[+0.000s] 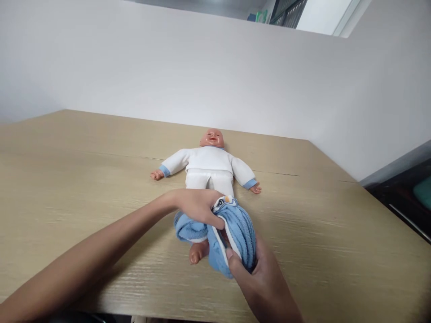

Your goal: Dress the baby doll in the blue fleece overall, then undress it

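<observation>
On its back lies a baby doll [211, 158] in a white top with blue cuffs and white leggings, head toward the wall. Blue doll trousers [240, 229] with white edging are bunched around its lower legs. One bare doll foot [198, 251] sticks out of the left trouser leg; the other is mostly hidden in the cloth. My left hand [200, 206] reaches across the doll's legs, its thumb pressed on the cloth edge near the waistband. From the right, my right hand [259, 278] grips the gathered trouser leg, thumb at the leg opening.
The doll rests on a wide light wooden table [84, 188] with its front edge near me. Behind the table stands a pale wall [168, 67] with an opening at its top. A dark object [404, 193] stands beyond the table's right edge.
</observation>
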A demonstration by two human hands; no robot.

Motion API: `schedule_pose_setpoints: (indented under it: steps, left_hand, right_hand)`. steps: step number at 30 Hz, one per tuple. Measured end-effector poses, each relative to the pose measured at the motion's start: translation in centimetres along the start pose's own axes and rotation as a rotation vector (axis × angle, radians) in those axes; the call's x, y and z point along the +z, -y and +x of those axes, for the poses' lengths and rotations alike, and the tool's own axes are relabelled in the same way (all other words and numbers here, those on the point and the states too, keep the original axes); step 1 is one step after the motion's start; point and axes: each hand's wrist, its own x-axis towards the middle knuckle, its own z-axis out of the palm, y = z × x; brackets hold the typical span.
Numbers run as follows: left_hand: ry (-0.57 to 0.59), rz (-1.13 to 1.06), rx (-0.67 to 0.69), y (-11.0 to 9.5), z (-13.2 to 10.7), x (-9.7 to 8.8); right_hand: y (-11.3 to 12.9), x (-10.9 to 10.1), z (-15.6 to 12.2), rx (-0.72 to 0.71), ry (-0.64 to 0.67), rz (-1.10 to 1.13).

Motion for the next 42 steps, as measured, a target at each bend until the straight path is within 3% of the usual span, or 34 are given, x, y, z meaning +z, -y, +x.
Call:
schedule_pose_setpoints:
  steps: [3, 7, 13, 17, 22, 26, 34, 38, 42]
  left_hand:
    - [-0.146, 0.273, -0.166, -1.4, -0.3, 0.9]
    - [-0.219, 0.501, -0.270, -2.4, -0.5, 2.2]
    - [-0.217, 0.697, -0.275, -3.1, -0.8, 3.6]
    - [-0.207, 0.792, -0.252, -3.8, -0.9, 3.8]
    - [-0.186, 0.867, -0.322, -4.2, -0.9, 4.2]
    - [-0.159, 0.783, -0.293, -3.6, -1.0, 3.8]
    - [-0.169, 0.381, -0.244, -2.6, -1.3, 2.5]
    - [-0.209, 0.140, -0.186, -2.1, -1.7, 2.9]
    - [-0.322, -0.056, -0.095, -1.1, -2.1, 3.8]
  right_hand:
    - [-1.5, 0.8, 0.0, -0.036, -0.138, -0.141]
    - [-3.1, 1.0, -0.4, -0.137, -0.262, -0.283]
    - [-3.0, 1.5, -1.5, -0.042, -0.242, -0.234]
    - [-3.6, 1.8, -1.9, -0.058, -0.245, -0.161]
    - [-4.5, 1.6, -2.0, -0.034, -0.195, -0.205]
    - [-4.9, 1.6, -1.8, 0.051, -0.151, -0.149]
    - [-7.3, 2.0, -0.5, 0.130, -0.099, 0.278]
    - [-6.3, 1.1, 0.3, 0.126, -0.079, 0.362]
    - [-4.3, -0.6, 1.7, 0.012, -0.084, 0.411]
